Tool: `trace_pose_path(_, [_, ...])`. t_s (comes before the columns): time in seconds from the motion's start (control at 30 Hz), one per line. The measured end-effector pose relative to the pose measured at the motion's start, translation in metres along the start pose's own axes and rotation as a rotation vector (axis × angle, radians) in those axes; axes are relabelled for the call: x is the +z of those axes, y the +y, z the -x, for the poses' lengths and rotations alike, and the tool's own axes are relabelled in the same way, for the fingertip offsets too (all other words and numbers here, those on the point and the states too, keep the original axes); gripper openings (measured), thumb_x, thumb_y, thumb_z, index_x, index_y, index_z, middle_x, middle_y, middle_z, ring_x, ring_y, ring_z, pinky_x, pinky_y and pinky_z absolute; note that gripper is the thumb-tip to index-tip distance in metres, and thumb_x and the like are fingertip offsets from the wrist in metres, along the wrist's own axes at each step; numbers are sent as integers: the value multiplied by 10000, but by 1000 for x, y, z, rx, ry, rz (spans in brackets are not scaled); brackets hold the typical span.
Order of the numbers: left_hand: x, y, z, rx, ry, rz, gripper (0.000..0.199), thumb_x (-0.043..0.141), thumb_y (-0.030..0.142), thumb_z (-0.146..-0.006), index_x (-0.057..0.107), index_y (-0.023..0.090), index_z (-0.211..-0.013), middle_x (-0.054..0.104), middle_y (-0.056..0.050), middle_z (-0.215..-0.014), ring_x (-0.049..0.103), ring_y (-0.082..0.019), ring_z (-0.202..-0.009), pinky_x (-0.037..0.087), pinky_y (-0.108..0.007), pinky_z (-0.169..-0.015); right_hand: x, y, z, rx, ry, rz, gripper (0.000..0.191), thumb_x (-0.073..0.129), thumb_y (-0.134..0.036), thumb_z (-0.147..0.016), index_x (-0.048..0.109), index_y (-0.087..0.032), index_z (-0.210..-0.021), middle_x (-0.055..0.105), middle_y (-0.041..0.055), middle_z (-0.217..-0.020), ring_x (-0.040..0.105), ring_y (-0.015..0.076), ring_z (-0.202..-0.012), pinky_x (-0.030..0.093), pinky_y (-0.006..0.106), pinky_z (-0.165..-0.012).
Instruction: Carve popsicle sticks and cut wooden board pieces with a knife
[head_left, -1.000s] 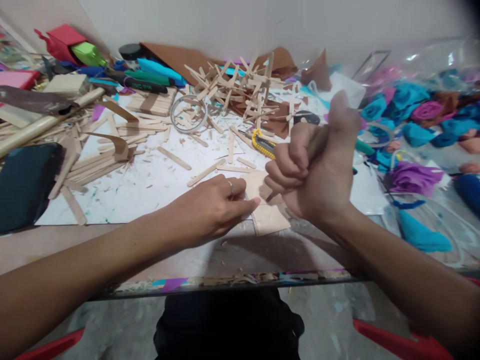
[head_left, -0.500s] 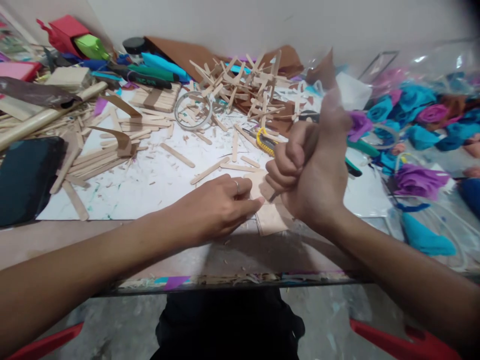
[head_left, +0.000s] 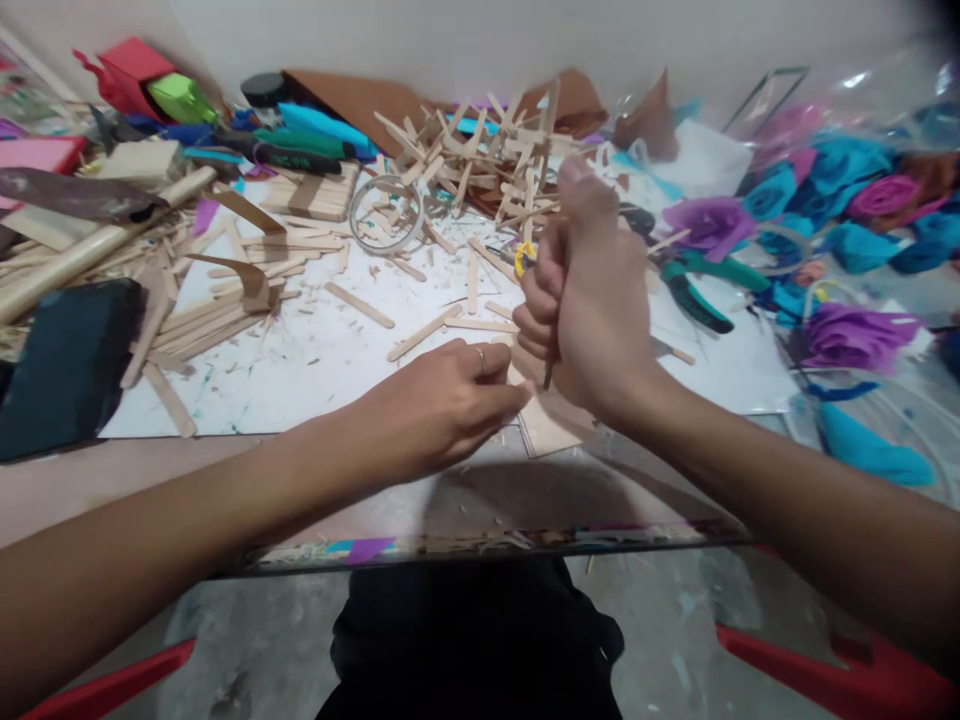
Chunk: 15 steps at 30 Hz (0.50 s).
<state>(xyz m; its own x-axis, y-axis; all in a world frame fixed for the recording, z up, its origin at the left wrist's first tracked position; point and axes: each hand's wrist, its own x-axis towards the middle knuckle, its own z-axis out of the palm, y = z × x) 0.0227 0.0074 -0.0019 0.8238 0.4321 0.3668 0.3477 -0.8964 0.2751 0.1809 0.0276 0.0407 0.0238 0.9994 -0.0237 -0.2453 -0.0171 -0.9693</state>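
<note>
My right hand [head_left: 592, 285] is closed in a fist, thumb up. A thin dark-tipped tool [head_left: 548, 374] pokes out below the fist; the rest of it is hidden in my palm. The tip points down at a small flat wooden piece [head_left: 551, 428] lying near the table's front edge. My left hand [head_left: 457, 400], with a ring on one finger, is closed, thumb and forefinger pressed together close to the tip. Whatever they pinch is too small to make out.
Loose craft sticks [head_left: 360, 304] lie on white paper [head_left: 300, 370], with a tangled heap [head_left: 480, 170] behind. A tape roll [head_left: 386, 215], green-handled pliers [head_left: 701, 295] and a yellow cutter [head_left: 524, 258] lie around. A dark phone [head_left: 71, 365] is left, paper flowers [head_left: 862, 340] right.
My right fist has shifted left and turned more upright, showing the pliers behind it. The dark tip remains near my left fingertips. My left hand has barely moved.
</note>
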Motion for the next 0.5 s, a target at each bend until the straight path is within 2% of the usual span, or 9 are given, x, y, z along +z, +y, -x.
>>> trace_pose_path(0.1, [-5,0,0,1,-45,29,274,466,210,-1093,719,154,-1005,646,-88,-951,582,-171,-804,435,-300,-714,0,2,2,-73,-73,1,720,738,-760,-848,345,-233,-554,248,-75,-501,221,70,-428,138,275,-403])
trace_pose_path(0.13, [-6,-1,1,3,-55,33,274,466,210,-1092,721,153,-1008,651,-88,-955,588,-173,-806,443,-302,-731,-2,1,0,-43,-42,-35,739,712,-791,-845,314,-239,-558,223,-84,-496,174,64,-417,99,268,-399])
trace_pose_path(0.2, [-6,-3,2,-4,-59,28,268,474,185,-1077,725,152,-990,647,-81,-921,591,-181,-800,444,-313,-742,-11,-6,-6,112,-91,-123,769,656,-855,-834,270,-246,-567,158,-103,-479,89,64,-409,38,261,-399])
trace_pose_path(0.27, [-6,-6,4,-27,-51,84,246,490,172,-1063,735,150,-1051,653,-76,-919,597,-176,-799,447,-306,-733,-25,-18,-13,109,-90,-168,798,599,-884,-845,239,-241,-540,124,-101,-451,47,71,-409,40,263,-388])
trace_pose_path(0.33, [-6,-7,5,-116,15,203,242,501,166,-1050,735,152,-1110,666,-55,-877,595,-157,-768,446,-286,-704,-38,-29,-19,-18,-108,-183,764,600,-823,-891,280,-233,-526,150,-90,-451,64,81,-406,64,263,-385])
trace_pose_path(0.4, [-7,-6,4,-296,102,372,215,531,196,-1036,737,150,-1079,664,-24,-800,576,-131,-695,439,-259,-654,-47,-34,-23,-159,-137,-156,725,618,-762,-913,313,-233,-520,179,-84,-448,89,86,-401,90,267,-389])
trace_pose_path(0.47, [-11,-5,2,-503,171,548,179,584,241,-1011,735,145,-1009,665,-7,-767,552,-108,-642,425,-236,-603,-52,-31,-24,-332,-111,-13,659,654,-694,-915,382,-240,-523,223,-82,-462,146,88,-402,115,271,-398])
trace_pose_path(0.5, [-13,-4,1,-588,202,626,168,611,260,-996,731,143,-984,668,-5,-767,546,-101,-631,419,-227,-584,-53,-27,-24,-431,-84,129,596,706,-615,-913,442,-233,-539,300,-73,-493,213,86,-422,157,271,-413])
